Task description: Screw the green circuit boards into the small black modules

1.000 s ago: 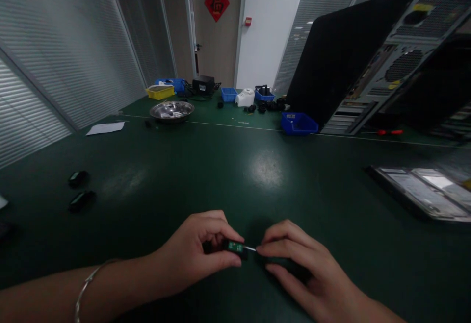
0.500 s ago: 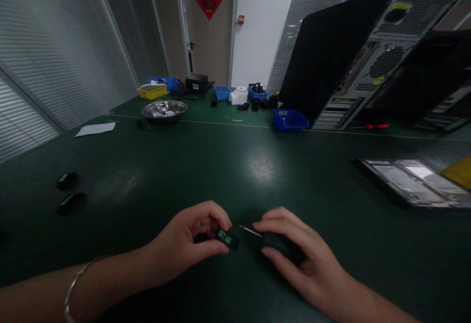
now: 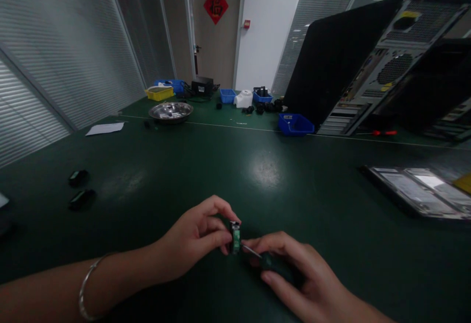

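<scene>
Between the thumb and fingers of my left hand is a small black part with a green circuit board, turned upright so the board faces me. My right hand is wrapped round the dark handle of a screwdriver. Its thin metal shaft points left, and the tip is at the lower right edge of the part; whether it touches cannot be made out. Off to the left lie two similar black parts, one farther and one nearer.
A dark frame with silver drives lies at the right. Behind it stands a tall black computer case. A blue bin, a white plastic piece and a metal bowl line the back. Paper lies at the far left.
My left hand has turned the black part from lying sideways to upright, with its green board towards me. The screwdriver tip has come down and up against the part's edge. The view has shifted slightly.
</scene>
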A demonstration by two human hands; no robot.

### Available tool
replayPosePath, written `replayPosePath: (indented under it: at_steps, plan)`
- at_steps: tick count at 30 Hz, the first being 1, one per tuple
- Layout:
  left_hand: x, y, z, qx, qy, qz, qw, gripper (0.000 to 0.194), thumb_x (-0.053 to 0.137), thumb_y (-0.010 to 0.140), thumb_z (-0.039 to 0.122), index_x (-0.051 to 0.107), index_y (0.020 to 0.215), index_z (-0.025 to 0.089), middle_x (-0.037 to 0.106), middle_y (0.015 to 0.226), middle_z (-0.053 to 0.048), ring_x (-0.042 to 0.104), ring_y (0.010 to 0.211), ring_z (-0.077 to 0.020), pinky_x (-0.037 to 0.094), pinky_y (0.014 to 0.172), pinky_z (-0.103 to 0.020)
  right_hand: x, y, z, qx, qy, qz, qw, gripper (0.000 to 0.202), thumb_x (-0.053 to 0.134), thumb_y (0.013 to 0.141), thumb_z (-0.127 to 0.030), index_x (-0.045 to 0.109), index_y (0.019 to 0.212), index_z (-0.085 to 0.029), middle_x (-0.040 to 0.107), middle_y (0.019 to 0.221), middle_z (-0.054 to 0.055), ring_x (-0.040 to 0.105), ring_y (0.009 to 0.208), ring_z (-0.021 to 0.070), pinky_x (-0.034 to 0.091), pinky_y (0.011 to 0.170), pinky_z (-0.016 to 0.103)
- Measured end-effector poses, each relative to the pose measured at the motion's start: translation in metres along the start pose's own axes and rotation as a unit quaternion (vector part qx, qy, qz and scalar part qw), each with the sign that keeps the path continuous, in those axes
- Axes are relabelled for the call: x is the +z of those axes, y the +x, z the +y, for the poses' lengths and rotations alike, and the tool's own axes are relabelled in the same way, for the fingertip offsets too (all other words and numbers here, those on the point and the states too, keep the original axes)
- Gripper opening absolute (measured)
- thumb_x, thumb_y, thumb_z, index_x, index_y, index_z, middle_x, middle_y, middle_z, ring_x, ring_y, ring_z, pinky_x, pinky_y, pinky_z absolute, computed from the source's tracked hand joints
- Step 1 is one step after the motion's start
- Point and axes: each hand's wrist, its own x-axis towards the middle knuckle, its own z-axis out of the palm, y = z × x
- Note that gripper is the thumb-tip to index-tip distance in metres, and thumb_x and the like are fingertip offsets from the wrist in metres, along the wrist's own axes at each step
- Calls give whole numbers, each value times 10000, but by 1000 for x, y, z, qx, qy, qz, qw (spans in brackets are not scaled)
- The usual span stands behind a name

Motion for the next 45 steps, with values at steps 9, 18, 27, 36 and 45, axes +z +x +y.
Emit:
replayPosePath:
  at_steps: [9,18,27,36,45]
  plan:
    - [-3,-3,0,25,86,-42,995,498,797,732,176,658,1208,214,566,1173,-77,625,890,-173,519,801,-322,2,1,1,-4,-13,-5,1000,330,606,882,-72,584,1179,-212,715,1208,91,670,1149,194,560,940,273]
    - [-1,-4,7,39,197,-21,979,399,563,883,112,579,1273,194,657,1135,-76,623,1064,-194,472,961,-366,-5,3,16,-48,-109,69,990,339,569,917,-63,621,1191,-255,682,1047,57,681,958,184,577,812,278]
    - [-3,-2,0,-1,96,7,995,202,676,846,136,656,1046,164,689,1068,-61,642,1031,-202,483,926,-372,-6,4,11,-40,-169,28,984,365,546,940,-111,629,1266,-255,659,1026,68,679,863,181,574,716,281]
    - [1,-3,-1,-1,109,9,994,190,714,812,140,682,999,141,710,980,-58,663,932,-190,494,847,-337,-3,3,7,-21,-166,13,986,345,530,945,-127,640,1247,-252,664,1015,71,678,849,183,573,713,291]
    - [2,-5,-3,17,167,5,986,212,742,802,189,708,1007,152,722,973,-70,675,905,-204,519,828,-335,1,5,6,-24,-102,12,994,363,551,929,-88,635,1241,-253,660,1011,72,670,861,184,561,720,299]
